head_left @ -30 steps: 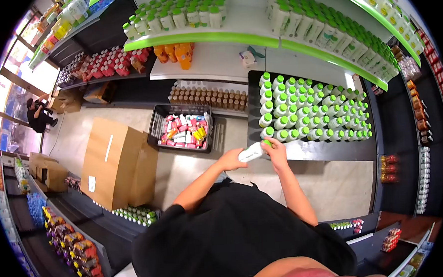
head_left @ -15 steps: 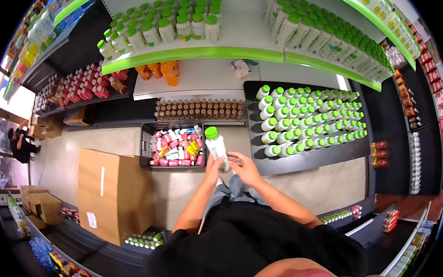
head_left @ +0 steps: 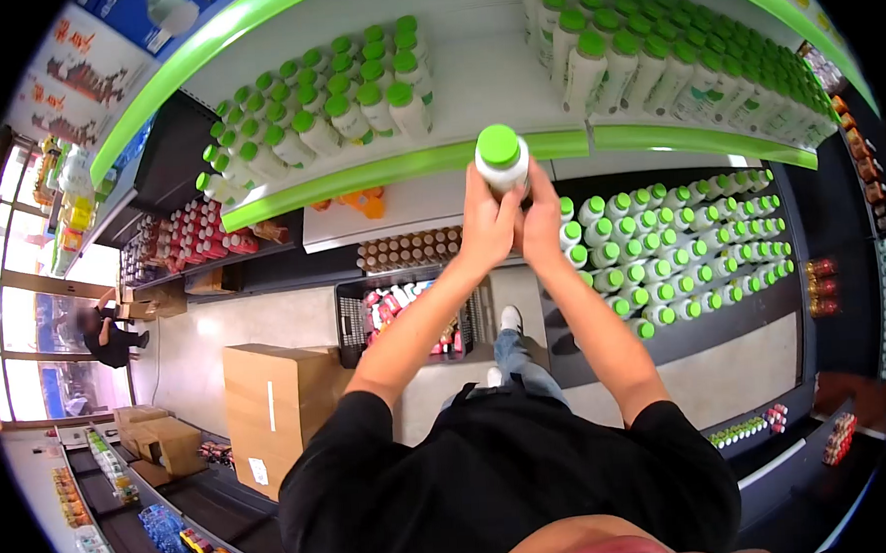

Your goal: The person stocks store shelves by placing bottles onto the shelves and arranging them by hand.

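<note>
White, the bottle [head_left: 502,160] is resting in left hand [head_left: 487,226] and right hand [head_left: 537,221], fingers clamped round it; holding level should be avoiding the twelve-o'clock shelf edge [head_left: 407,166].

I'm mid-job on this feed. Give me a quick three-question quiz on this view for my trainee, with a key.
1. Multiple choice: what colour is the cap on the bottle held by the left hand and right hand?
A) red
B) green
C) orange

2. Fill in: in the picture, the large cardboard box is to the ____ of the black crate.

3. True or false: the held bottle is down inside the black crate.

Key:
1. B
2. left
3. False; it is up in the hands.
</note>
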`<control>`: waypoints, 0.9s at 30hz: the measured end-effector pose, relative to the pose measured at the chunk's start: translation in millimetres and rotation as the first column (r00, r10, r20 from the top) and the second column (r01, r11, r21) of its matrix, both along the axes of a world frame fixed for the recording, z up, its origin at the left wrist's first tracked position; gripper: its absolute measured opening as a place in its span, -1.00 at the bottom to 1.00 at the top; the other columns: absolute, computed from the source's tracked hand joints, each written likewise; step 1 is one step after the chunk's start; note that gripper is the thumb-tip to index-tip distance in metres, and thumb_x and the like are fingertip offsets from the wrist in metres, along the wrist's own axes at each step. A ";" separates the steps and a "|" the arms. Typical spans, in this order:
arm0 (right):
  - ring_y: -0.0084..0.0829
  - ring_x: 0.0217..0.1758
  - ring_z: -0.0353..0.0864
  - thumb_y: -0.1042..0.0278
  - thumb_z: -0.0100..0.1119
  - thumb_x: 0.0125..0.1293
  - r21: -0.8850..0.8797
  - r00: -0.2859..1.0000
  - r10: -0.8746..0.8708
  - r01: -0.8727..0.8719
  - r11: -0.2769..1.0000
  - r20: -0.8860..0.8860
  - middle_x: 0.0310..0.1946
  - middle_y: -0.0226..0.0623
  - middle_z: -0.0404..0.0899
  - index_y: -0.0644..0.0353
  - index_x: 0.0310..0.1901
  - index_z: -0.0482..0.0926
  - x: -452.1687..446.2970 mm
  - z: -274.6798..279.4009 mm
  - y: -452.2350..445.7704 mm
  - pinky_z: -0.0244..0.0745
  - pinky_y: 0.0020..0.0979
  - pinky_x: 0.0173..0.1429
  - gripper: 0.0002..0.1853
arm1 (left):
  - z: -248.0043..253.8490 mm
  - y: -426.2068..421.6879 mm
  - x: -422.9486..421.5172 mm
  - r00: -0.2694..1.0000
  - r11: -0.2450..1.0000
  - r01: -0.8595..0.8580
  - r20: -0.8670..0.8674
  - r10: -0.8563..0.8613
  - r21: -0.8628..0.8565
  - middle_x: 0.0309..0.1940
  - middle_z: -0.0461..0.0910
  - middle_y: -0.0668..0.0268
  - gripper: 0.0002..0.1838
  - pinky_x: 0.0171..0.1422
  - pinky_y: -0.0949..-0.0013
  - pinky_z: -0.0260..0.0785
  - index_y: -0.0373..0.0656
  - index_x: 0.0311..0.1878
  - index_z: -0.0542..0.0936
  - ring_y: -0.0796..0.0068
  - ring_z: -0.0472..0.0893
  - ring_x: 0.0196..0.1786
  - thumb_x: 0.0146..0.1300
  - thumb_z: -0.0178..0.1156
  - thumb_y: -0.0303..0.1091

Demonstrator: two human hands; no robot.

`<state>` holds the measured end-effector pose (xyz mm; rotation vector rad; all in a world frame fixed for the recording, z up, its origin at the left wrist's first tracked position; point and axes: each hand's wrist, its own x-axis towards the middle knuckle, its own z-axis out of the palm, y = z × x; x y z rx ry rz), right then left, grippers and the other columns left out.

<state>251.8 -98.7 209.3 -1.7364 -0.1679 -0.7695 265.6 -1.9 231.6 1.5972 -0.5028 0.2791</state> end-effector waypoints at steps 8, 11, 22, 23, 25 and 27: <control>0.13 0.21 0.49 0.56 0.18 0.21 -0.200 0.975 -0.194 0.170 0.965 -0.108 0.20 0.08 0.47 0.19 0.39 0.30 174.4 31.2 -44.1 0.48 -0.08 0.17 -0.34 | 34.8 -57.7 184.1 0.983 0.980 -0.173 -0.037 0.177 0.098 -0.03 0.59 -0.05 -0.56 0.07 0.14 0.44 -0.34 0.13 0.42 0.07 0.62 0.01 0.21 0.30 -0.47; 0.09 0.21 0.48 0.57 0.12 0.24 -0.152 0.968 -0.249 0.250 0.956 0.022 0.21 0.06 0.45 0.15 0.39 0.30 217.0 16.5 -49.2 0.47 -0.09 0.19 -0.36 | 1.2 -71.1 237.4 0.967 0.987 -0.158 0.203 0.152 0.014 -0.07 0.61 -0.03 -0.54 0.05 0.14 0.45 -0.34 0.13 0.41 0.06 0.64 -0.02 0.19 0.32 -0.51; 0.10 0.26 0.43 0.41 0.23 0.21 -0.295 0.909 -0.415 0.387 0.874 -0.039 0.24 0.11 0.41 0.29 0.35 0.29 256.2 -28.8 -51.2 0.46 -0.05 0.24 -0.34 | -10.4 -93.9 310.8 0.987 0.934 -0.161 0.064 0.149 0.318 -0.03 0.63 -0.08 -0.56 0.06 0.13 0.48 -0.35 0.09 0.40 0.01 0.66 0.01 0.26 0.32 -0.36; 0.09 0.26 0.43 0.41 0.23 0.20 -0.316 0.905 -0.421 0.381 0.869 -0.068 0.24 0.10 0.41 0.28 0.35 0.29 255.6 -29.3 -49.4 0.47 -0.05 0.24 -0.34 | -7.2 -96.1 314.7 0.985 0.919 -0.175 0.059 0.165 0.354 -0.04 0.64 -0.08 -0.56 0.07 0.13 0.48 -0.36 0.09 0.40 0.00 0.66 0.00 0.26 0.32 -0.35; 0.09 0.22 0.46 0.42 0.24 0.18 -0.316 0.906 -0.412 0.365 0.876 -0.096 0.19 0.09 0.45 0.28 0.30 0.34 256.0 -28.9 -48.4 0.48 -0.06 0.21 -0.38 | -2.0 -100.8 321.2 0.986 0.916 -0.163 0.034 0.162 0.367 -0.04 0.63 -0.10 -0.56 0.08 0.09 0.46 -0.36 0.08 0.40 -0.08 0.64 0.01 0.25 0.32 -0.36; 0.09 0.15 0.50 0.45 0.26 0.15 -0.282 0.921 -0.379 0.342 0.897 -0.091 0.10 0.06 0.53 0.30 0.21 0.43 255.2 -26.9 -50.7 0.49 -0.06 0.17 -0.45 | 2.2 -106.4 324.4 0.992 0.942 -0.117 -0.012 0.127 0.316 -0.04 0.60 -0.15 -0.56 0.10 0.03 0.43 -0.37 0.08 0.40 -0.22 0.59 0.03 0.22 0.33 -0.39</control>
